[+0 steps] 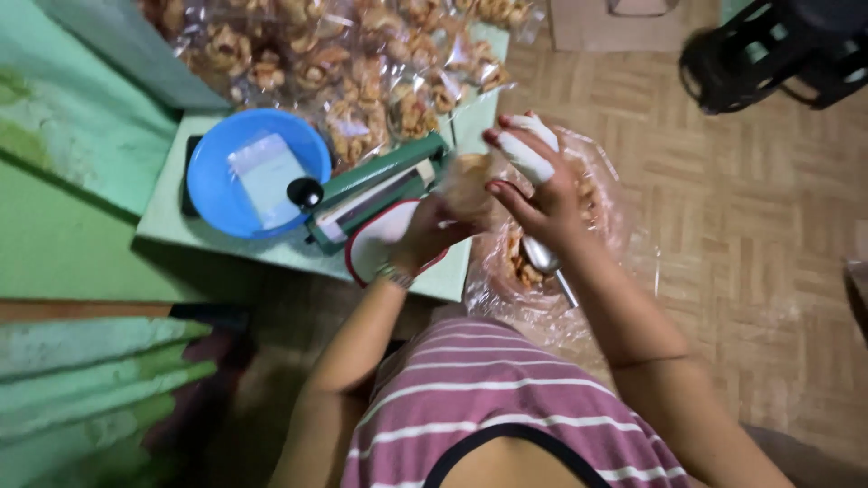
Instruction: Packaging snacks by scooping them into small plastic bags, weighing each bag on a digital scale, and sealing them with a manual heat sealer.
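Both hands sit mid-frame over the desk's point(226, 248) right edge: left hand point(432, 230) has its grip closed on a small snack bag point(466, 185), right hand point(542, 194) pinches its top. Blur risk: bag could slip and spill into the big open bag point(542, 271) below, or snag the green heat sealer point(375, 190).

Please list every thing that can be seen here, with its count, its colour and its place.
small bag of snacks: one, clear, held between both hands
packed snack bags: many, clear with brown snacks, piled at the table's back
bowl: one, blue, on the table's left, holding a clear flat packet
heat sealer: one, green, beside the bowl
table: one, pale green
large bag: one, clear, beside the lap
spoon: one, metal, in the large bag
black crate: one, on the floor, top right
left hand: under the small bag
right hand: fingers taped white
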